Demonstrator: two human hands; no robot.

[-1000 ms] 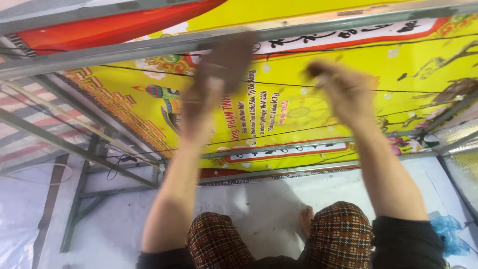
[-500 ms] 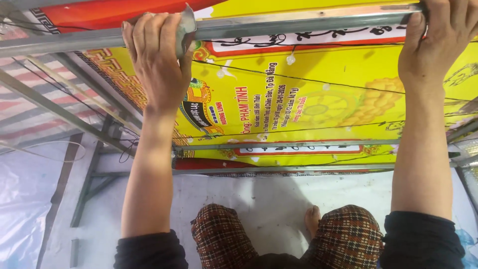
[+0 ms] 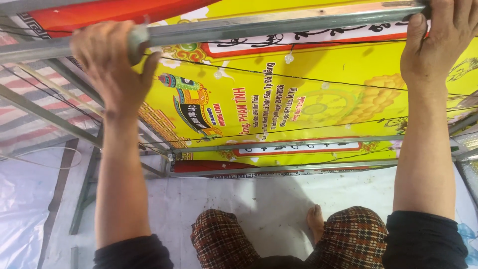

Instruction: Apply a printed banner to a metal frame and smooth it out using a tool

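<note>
A long grey metal bar [image 3: 279, 22] runs across the top of the view, tilting slightly upward toward the right, and both hands grip it from below with the arms stretched up. The left hand [image 3: 112, 65] is closed around the bar near a joint where a thicker sleeve meets the thinner tube, its fingers curled over the far side and partly blurred. The right hand [image 3: 440, 42] is wrapped around the bar near the right end, its fingertips cut off by the upper edge of the frame. Behind the bar hangs a glossy yellow banner [image 3: 308, 94] with red borders and printed ornament, crossed by thin dark wires [image 3: 318, 79] and small pale bulbs too small to make out clearly. Slim grey metal frame rails [image 3: 45, 114] slant away on the left over red-and-white striped sheeting. Below, the person's checked trousers [image 3: 348, 239] cover both knees, a bare foot [image 3: 316, 221] rests between them on white plastic sheeting [image 3: 249, 199], and dark sleeves show at the bottom edge
</note>
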